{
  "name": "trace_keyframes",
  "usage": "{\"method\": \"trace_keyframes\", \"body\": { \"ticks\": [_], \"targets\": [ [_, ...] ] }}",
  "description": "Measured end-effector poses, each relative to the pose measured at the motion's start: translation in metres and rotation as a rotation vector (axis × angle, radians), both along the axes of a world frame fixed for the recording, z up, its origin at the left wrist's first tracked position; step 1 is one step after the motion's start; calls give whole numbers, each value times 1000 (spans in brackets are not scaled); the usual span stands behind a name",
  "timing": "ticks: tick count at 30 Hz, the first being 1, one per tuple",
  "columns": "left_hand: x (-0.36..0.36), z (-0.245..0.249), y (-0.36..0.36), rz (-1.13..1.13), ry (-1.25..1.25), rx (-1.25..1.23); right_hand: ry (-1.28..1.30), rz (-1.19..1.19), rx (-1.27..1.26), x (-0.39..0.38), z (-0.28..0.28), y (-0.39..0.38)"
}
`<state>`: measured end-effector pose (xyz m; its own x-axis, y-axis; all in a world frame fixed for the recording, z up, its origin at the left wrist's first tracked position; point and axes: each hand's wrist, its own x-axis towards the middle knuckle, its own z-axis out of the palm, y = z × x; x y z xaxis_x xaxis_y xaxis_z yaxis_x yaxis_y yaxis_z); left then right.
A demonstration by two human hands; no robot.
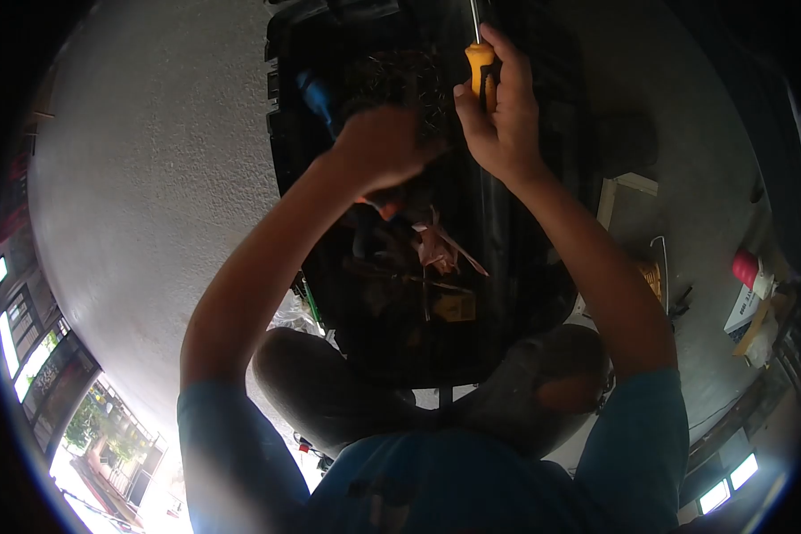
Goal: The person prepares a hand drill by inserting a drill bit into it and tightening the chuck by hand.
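A screwdriver with a yellow and black handle (481, 67) is held upright in my right hand (507, 120), its metal shaft pointing to the top of the view. My left hand (384, 142) is over a large black tool case (280, 151), blurred by motion, and its fingers cannot be made out. Beside it, to the upper left, lies a blue-handled tool (316, 96). Below my left hand are an orange-red item (389, 209) and a pinkish crumpled piece (436, 247). A yellow item (456, 307) rests in the dark lower part of the case.
My bent legs (329, 383) are at the near edge of the case. On the floor to the right are a pale frame piece (607, 200), a yellow item (651, 274), a red object (746, 267) and a white box (740, 307). A textured grey surface (151, 178) spans the left.
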<state>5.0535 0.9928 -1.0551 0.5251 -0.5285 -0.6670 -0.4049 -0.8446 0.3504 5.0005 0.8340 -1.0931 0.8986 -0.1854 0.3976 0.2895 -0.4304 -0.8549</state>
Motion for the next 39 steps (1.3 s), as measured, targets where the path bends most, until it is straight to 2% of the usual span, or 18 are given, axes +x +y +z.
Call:
{"method": "trace_keyframes", "body": {
  "ticks": [2, 4, 6, 8, 9, 11, 13, 16, 20, 22, 26, 28, 29, 31, 32, 34, 38, 39],
  "targets": [
    [25, -64, 11, -309, -668, 161, 15, 16, 13, 0, 0, 0],
    [25, -110, 33, -336, -674, 229, 36, 8, 1, 0, 2, 0],
    [26, -109, 30, -375, -678, 295, -26, 3, -38, 4, 6, 0],
    [19, -104, 20, -231, -359, 366, -73, -4, -70, -1, 6, 3],
    [12, -106, 19, -225, -362, 369, -62, -4, -94, 0, 7, 3],
    [-11, -111, 18, -35, -140, 163, -67, -4, -118, 5, 10, 3],
    [-63, -123, 15, 91, -333, -15, -30, -5, -94, 2, 10, 3],
    [-96, -122, 9, 68, -231, -164, -4, 10, -47, 2, 5, 2],
    [-88, -77, 14, 36, -269, -187, -18, -3, -85, 2, 6, 3],
    [-71, -77, 25, 344, -559, -324, 9, 3, -72, 1, 7, 4],
    [-47, -102, 48, 417, -605, -196, 56, 20, -66, 2, 11, 5],
    [-29, -101, 44, 197, -430, -220, 9, 13, -118, 6, 9, 4],
    [-19, -109, 43, 200, -422, -221, -29, 5, -165, 5, 8, 5],
    [14, -131, 41, -78, -639, -1, -5, 9, -152, 3, 9, 5],
    [25, -142, 44, -76, -644, -6, 17, 7, -132, 3, 10, 5],
    [42, -161, 44, -215, -952, -253, 3, -4, -165, 4, 14, 6],
    [56, -167, 34, -265, -1010, -277, -14, -23, -190, 3, 12, 7],
    [57, -170, 33, -159, -937, -420, -25, -21, -205, 3, 14, 6]
  ]
}}
